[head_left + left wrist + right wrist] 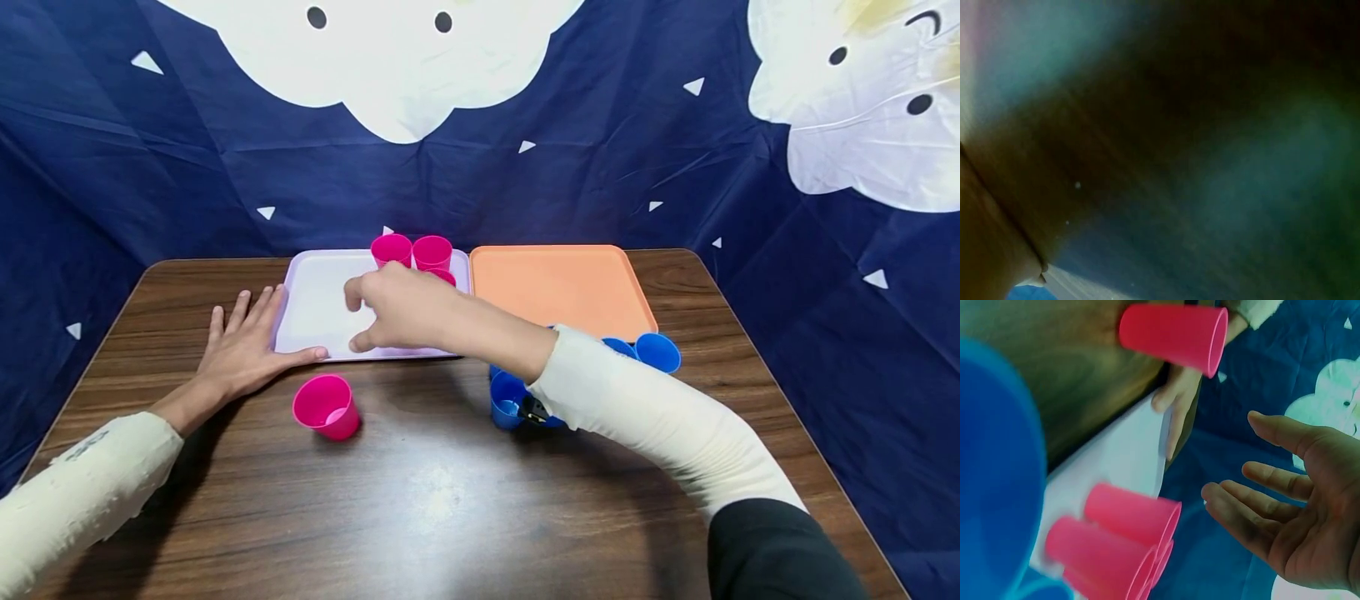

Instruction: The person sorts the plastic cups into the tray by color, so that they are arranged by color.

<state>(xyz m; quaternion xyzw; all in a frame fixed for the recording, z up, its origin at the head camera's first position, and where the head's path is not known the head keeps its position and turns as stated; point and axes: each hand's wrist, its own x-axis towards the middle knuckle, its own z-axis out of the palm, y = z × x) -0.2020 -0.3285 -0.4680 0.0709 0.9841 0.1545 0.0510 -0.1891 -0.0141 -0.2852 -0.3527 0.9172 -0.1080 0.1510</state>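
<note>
My left hand [243, 354] lies spread at the left edge of a lilac tray [322, 292], its thumb along the tray's front rim. Over that tray hovers my right hand [408, 307], fingers loosely bent and apart, holding nothing. Behind it several pink cups [432, 252] stand grouped at the tray's back right, partly covered by the hand. The right wrist view shows these cups [1129, 515] upright and close together. Another pink cup [339, 421] stands alone on the table in front of the tray, near my left thumb. The left wrist view is dark and blurred.
An orange tray [558, 287] adjoins the lilac one on the right. Several blue cups [658, 353] stand in front of it, partly hidden under my right forearm. A dark blue cloth [480, 183] with white clouds hangs behind the wooden table [420, 517].
</note>
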